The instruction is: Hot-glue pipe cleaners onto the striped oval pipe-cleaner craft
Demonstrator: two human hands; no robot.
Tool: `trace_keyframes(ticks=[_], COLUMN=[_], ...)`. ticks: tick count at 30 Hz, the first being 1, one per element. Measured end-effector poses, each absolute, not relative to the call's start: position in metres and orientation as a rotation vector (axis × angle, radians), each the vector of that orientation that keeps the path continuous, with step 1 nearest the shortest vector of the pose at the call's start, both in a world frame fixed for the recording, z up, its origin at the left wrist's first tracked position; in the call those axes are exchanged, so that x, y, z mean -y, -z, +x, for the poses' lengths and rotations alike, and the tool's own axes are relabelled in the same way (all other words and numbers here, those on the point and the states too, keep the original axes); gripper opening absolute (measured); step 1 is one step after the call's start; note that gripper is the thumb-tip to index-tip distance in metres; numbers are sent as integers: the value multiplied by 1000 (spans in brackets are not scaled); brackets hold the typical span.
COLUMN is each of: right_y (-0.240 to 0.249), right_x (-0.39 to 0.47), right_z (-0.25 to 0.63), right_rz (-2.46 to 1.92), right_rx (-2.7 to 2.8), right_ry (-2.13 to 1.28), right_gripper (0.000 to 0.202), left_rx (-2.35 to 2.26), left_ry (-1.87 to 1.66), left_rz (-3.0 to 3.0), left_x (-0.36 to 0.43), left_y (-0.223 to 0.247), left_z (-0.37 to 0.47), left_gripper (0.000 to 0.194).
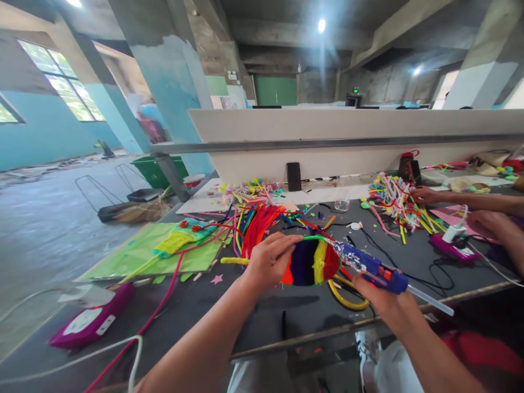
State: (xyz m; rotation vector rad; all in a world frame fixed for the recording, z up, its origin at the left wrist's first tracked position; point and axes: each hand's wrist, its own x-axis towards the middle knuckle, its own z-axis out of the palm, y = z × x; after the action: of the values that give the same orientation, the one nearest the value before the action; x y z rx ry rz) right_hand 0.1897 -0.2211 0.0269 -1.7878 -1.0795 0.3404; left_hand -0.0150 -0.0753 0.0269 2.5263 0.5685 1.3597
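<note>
My left hand [268, 256] pinches the left side of an oval craft piece [303, 263] striped orange, dark blue, yellow and red, with a green edge. In my right hand [379, 297] is a blue glue gun [372, 267], its clear glue stick [432, 301] jutting out the back. Crinkled foil [347, 256] wraps its front end, which lies at the upper right rim of the oval; whether the tip touches is unclear. Behind my left hand lies a bundle of red pipe cleaners [262, 226]. A yellow loop [347, 299] rests below the glue gun.
At left, a yellow and blue fuzzy piece [184, 238] lies on a green sheet [118, 256], near a purple power strip [94, 316]. A phone [293, 176] leans at the back. Another person's hand [426, 195] touches a pipe-cleaner pile [393, 199]; cables [417, 278] cross the right side.
</note>
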Motion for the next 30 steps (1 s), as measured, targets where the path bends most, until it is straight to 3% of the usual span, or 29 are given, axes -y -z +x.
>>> trace_keyframes(ticks=[15,30], right_y=[-36,-27], right_x=[225,217], right_z=[185,190], right_rz=[-1731,-1854], right_rx=[987,1096], right_ry=[-379,-363], right_gripper=[23,20], left_rx=[-555,-501], left_ry=[-1545,-1517], left_rz=[2451,2425], left_x=[84,86], left_y=[-32,-29], left_z=[-12,-11], left_gripper=[25,26])
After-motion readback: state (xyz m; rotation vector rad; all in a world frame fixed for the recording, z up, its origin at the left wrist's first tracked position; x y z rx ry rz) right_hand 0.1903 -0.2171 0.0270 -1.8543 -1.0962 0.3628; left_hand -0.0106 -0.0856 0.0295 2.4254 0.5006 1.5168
